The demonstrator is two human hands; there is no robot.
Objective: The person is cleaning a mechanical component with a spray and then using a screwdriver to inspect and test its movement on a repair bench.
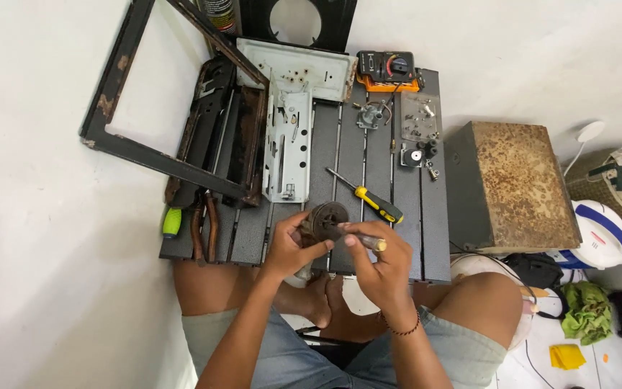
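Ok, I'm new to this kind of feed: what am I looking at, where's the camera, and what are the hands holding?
One picture, from a camera on the person's head, looking down at their own bare hands; no machine. They sit cross-legged before a dark slatted panel on the floor. The left hand holds a round dark slotted part. The right hand grips a small tool with a pale handle, its tip at that part. On the panel lie a yellow-and-black screwdriver, small loose parts, pliers, a white metal bracket and a meter. A rusty box stands to the right.

Dark slatted panel (pixel 433 238) carries yellow-handled screwdriver (pixel 368 198); multimeter (pixel 388 70); pliers (pixel 205 225)
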